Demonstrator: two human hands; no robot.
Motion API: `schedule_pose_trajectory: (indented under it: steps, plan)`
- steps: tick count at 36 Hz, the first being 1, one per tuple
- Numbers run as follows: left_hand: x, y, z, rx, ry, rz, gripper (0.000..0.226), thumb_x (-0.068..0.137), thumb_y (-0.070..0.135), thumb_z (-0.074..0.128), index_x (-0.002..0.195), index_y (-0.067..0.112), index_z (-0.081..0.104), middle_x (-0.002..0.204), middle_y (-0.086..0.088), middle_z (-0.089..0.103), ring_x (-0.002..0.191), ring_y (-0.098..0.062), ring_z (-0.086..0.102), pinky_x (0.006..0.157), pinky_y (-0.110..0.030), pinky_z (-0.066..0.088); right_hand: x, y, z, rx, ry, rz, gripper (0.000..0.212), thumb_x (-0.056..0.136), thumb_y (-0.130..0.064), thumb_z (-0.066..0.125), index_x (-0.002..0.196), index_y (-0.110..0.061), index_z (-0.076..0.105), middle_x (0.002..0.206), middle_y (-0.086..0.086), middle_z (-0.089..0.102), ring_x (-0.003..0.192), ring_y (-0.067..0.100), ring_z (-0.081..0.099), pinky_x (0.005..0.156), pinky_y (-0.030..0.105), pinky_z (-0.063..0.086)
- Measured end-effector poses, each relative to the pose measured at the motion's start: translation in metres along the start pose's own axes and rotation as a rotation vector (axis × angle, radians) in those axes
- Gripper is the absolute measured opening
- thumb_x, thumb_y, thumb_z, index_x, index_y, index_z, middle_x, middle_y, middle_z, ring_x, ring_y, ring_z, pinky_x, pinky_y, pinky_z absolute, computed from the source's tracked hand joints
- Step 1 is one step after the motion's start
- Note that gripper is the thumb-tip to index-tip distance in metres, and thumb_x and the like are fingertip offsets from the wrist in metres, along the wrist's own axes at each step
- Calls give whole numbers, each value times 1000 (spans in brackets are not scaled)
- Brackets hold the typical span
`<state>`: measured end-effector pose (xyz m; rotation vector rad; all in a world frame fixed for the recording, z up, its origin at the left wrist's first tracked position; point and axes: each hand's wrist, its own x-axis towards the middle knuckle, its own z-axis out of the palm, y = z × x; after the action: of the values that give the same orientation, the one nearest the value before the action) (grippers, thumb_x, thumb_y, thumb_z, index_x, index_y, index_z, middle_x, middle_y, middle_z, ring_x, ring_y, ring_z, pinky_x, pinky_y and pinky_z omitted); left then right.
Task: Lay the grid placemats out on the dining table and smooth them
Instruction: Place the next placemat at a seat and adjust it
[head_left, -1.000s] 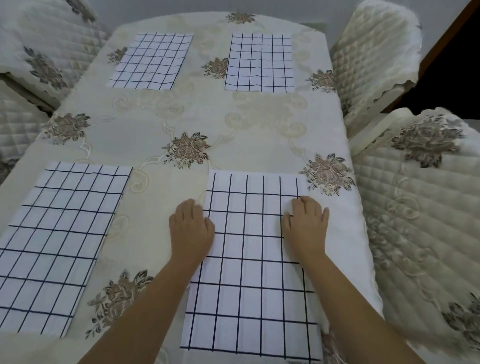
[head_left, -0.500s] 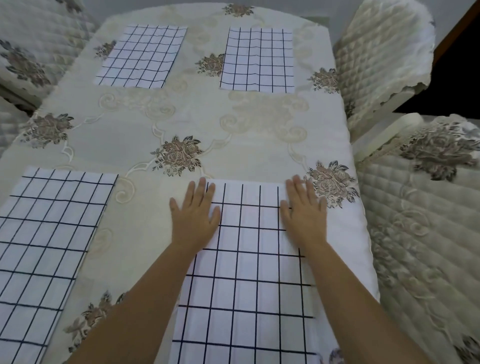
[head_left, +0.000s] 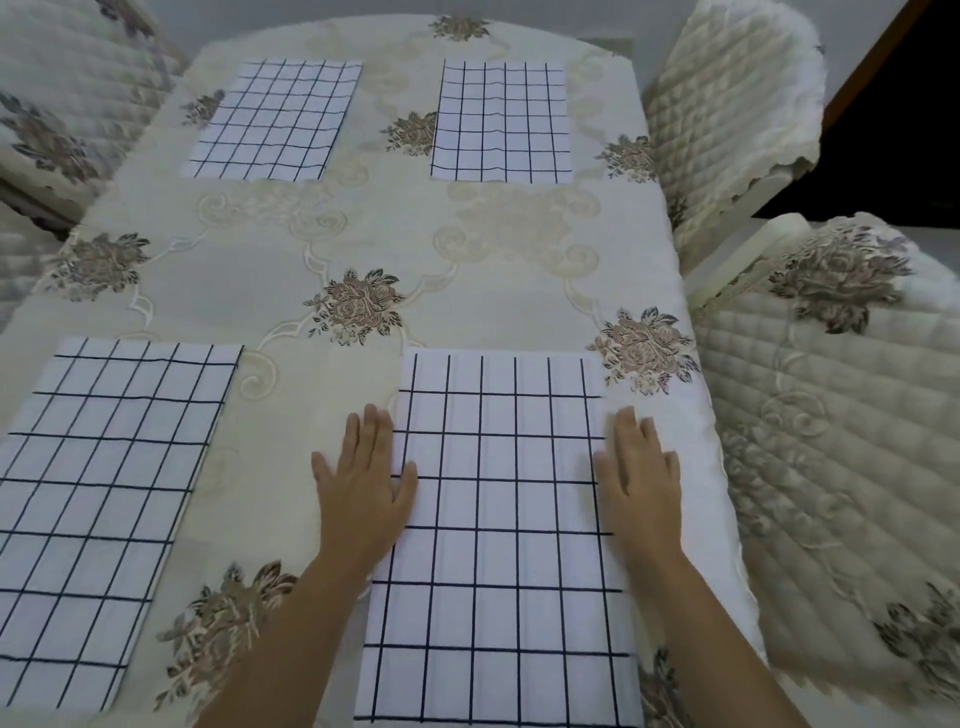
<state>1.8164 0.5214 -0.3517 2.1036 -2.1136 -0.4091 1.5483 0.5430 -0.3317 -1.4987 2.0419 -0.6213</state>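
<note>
We press our left hand (head_left: 363, 488) and right hand (head_left: 641, 480) flat, fingers straight and grasping nothing, on the two long edges of the nearest white woven placemat with a dark grid (head_left: 493, 540). It lies rectangular on the cream embroidered tablecloth (head_left: 363, 249), faintly creased lengthwise. Three matching grid placemats (head_left: 104, 499) lie flat elsewhere on the cloth. Quilted cream chair covers (head_left: 831, 415) flank the table.
</note>
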Motion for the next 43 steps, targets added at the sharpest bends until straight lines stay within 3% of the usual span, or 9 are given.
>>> schedule_pose_trajectory:
  steps: [4,7,13,20,25,30,35,40,43]
  plan:
    - [-26,-1,5,10,-30,-7,71,85,48,14,146,12,15,153,-1,8,142,-18,9,105,-64,17,-30,-12,13,-135,-64,40,61,95,-38,34,148,-16,15,158,-3,8,145,15,-4,115,44,-7]
    - [-40,-5,6,37,-12,38,63,88,40,28,142,7,34,148,-12,32,136,-27,31,92,-67,33,-51,-27,28,-209,-85,-102,73,82,-51,15,148,-18,18,154,-6,2,144,17,-5,112,45,-9]
    - [-69,-14,7,49,49,86,57,89,34,30,140,8,34,146,-12,38,134,-22,24,92,-65,36,-75,-7,34,-403,-128,-182,57,90,-41,28,142,-19,37,151,-1,27,140,19,18,104,56,29]
    - [-98,-18,3,66,38,57,54,87,29,30,133,7,49,141,-13,45,129,-30,45,90,-63,40,-85,14,11,-404,-69,-58,71,84,-47,4,147,-21,21,153,-9,4,144,16,5,113,53,10]
    - [-118,-14,3,60,68,-14,54,86,28,31,130,5,53,138,-13,50,125,-32,49,92,-61,40,-95,-16,14,-336,-114,70,50,97,-26,34,145,-14,25,158,4,6,146,24,-2,114,52,3]
    - [-147,-14,8,36,125,-44,52,86,26,33,128,5,54,136,-13,52,123,-30,51,105,-49,29,-132,-31,37,-346,-245,-138,52,84,-29,33,128,-10,53,143,11,44,130,34,43,95,63,37]
    - [-178,-12,9,31,134,-97,51,84,25,34,125,5,56,134,-13,54,126,-25,44,99,-47,27,-155,-1,28,-330,-274,-198,68,84,-46,0,148,-27,10,151,-14,-10,140,7,-13,114,43,-7]
    - [-207,6,2,-36,128,-197,49,81,21,34,110,-2,66,118,-19,64,105,-30,64,85,-42,52,-156,-6,8,-214,-312,-138,51,97,-18,33,147,-21,22,158,-8,1,145,13,-5,116,45,-3]
    - [-216,17,-1,-26,96,-239,48,79,20,34,100,-4,69,106,-20,68,90,-32,68,72,-39,56,-159,-17,12,-151,-330,-108,36,92,-18,36,124,-11,51,149,4,30,141,23,19,114,51,18]
